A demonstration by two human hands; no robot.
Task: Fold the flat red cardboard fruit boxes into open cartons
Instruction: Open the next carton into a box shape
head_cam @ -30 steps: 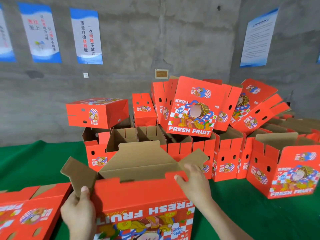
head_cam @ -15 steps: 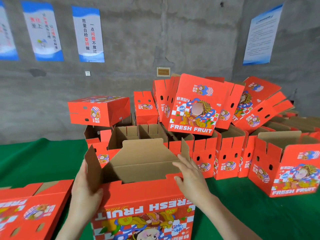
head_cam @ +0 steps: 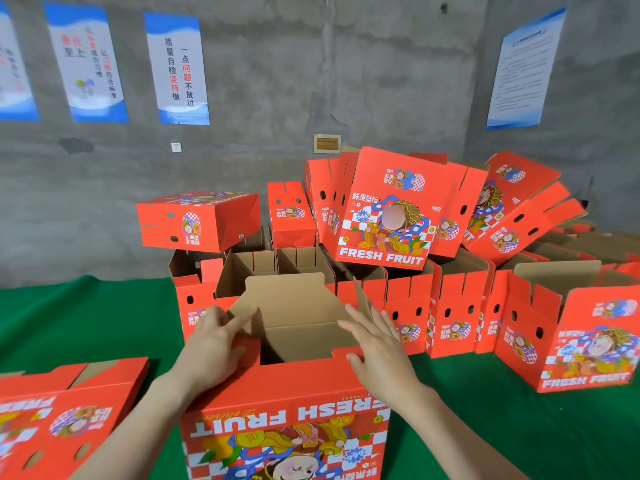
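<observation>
A red fruit box (head_cam: 287,407) stands upside down right in front of me, its print inverted and its brown flaps up. My left hand (head_cam: 213,344) presses the left side flap inward with fingers nearly straight. My right hand (head_cam: 375,344) pushes the right side flap (head_cam: 362,299) inward, fingers extended and thumb on the red near wall. The far flap (head_cam: 287,292) stands upright behind both hands. A flat red box (head_cam: 65,417) lies at lower left on the green table (head_cam: 86,320).
Several folded open cartons (head_cam: 446,306) stand in a row behind the box, with more red boxes (head_cam: 384,216) piled on top of them. Another carton (head_cam: 588,337) stands at right. A concrete wall with posters (head_cam: 176,69) is behind.
Both side flaps, spread outward a second ago, have swung inward over the box opening. My hands moved from the near corners up onto the flaps.
</observation>
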